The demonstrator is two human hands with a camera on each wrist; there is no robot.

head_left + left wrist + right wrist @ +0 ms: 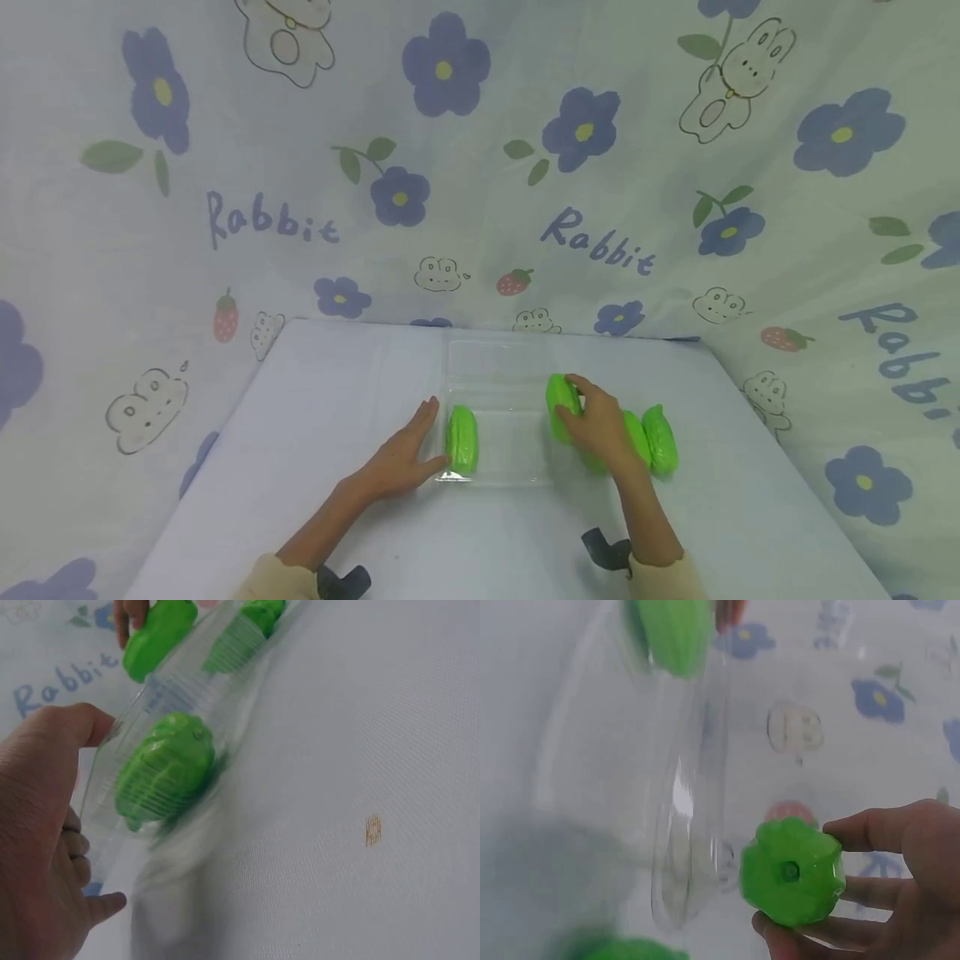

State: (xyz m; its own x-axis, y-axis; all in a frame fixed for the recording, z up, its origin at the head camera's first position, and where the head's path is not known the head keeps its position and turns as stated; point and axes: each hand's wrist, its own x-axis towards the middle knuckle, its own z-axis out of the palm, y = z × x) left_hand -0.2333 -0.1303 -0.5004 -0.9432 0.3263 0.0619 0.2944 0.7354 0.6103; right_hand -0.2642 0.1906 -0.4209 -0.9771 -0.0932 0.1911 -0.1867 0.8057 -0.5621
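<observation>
A clear plastic tray (513,446) with compartments lies on the white table. One green, lengthwise-ridged gourd (463,439) lies in its front left part. My left hand (399,463) is at the tray's left front corner, fingers extended along the side and thumb (94,724) touching the rim. With thumb and fingers, my right hand (600,423) grips another green gourd (791,871) by its sides. In the head view this held gourd overlaps the tray's right edge; in the right wrist view its round end, with a small dimple, faces the camera.
Right of the tray lie more green gourds, one (662,440) outermost and another (637,435) partly behind my right wrist. Dark angled pieces (606,550) stick out near both wrists. A rabbit-and-flower printed cloth (480,233) hangs behind the table and along its sides.
</observation>
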